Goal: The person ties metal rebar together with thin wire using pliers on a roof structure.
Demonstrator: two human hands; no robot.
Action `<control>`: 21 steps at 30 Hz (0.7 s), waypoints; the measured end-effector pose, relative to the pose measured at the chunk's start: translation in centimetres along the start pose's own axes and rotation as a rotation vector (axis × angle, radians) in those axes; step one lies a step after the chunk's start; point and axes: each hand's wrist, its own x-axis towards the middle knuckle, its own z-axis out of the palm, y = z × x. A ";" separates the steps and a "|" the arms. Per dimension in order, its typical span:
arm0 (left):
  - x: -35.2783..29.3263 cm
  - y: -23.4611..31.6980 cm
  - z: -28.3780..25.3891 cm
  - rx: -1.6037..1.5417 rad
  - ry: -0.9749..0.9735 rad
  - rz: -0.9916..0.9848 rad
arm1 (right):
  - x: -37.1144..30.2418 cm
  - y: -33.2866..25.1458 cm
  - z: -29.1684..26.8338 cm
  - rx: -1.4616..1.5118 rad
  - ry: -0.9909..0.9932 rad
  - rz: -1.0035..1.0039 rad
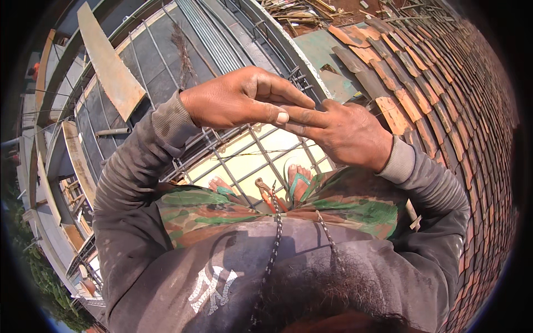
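Note:
My left hand (pixel 241 100) and my right hand (pixel 350 130) meet in front of me at chest height. The left fingers bend over the right ones while the left thumb presses from the near side, so the left hand is closed round the right fingertips. The right hand's fingers point left, stretched out and partly hidden behind the left hand. No object shows between them. Below, pincers (pixel 269 195) with orange-red handles stand or lie between my feet, partly covered by a hood cord. A steel rebar grid (pixel 244 152) runs under my hands and around my sandalled feet.
A sloping clay tile roof (pixel 433 83) rises along the right. To the left are a long board (pixel 108 64), a short pipe (pixel 112 132) and dark panels crossed by bars. Thin wires (pixel 183 55) lie bundled ahead, beside long metal strips (pixel 208 33). Scrap timber (pixel 297 11) is piled farther off.

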 end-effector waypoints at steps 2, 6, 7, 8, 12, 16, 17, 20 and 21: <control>0.3 0.1 0.0 0.008 0.026 0.001 | 0.2 0.1 0.1 -0.010 -0.024 0.018; 1.5 0.5 0.2 0.056 0.082 -0.031 | 0.1 -0.1 0.0 -0.019 -0.028 0.052; 2.0 0.7 0.4 0.082 0.091 -0.031 | -0.1 -0.4 -0.3 -0.024 -0.012 0.068; 2.1 0.9 0.8 0.051 0.113 -0.054 | -0.4 -0.7 -0.6 0.003 -0.027 0.067; 2.5 -2.9 0.4 -0.098 0.194 -0.129 | 0.6 -0.7 -0.4 0.109 -0.027 0.088; 3.6 -3.5 1.2 -0.183 0.202 -0.266 | 0.4 -0.9 -0.1 0.126 -0.049 0.141; 3.9 -4.6 0.8 -0.286 0.167 -0.269 | 0.1 -0.5 0.5 0.142 0.027 0.105; 3.6 -4.1 -0.2 -0.404 0.149 -0.261 | 0.2 -0.2 -0.9 0.157 -0.069 0.182; 3.6 -4.2 -0.8 -0.389 0.143 -0.253 | 0.1 0.0 -1.3 0.194 -0.040 0.181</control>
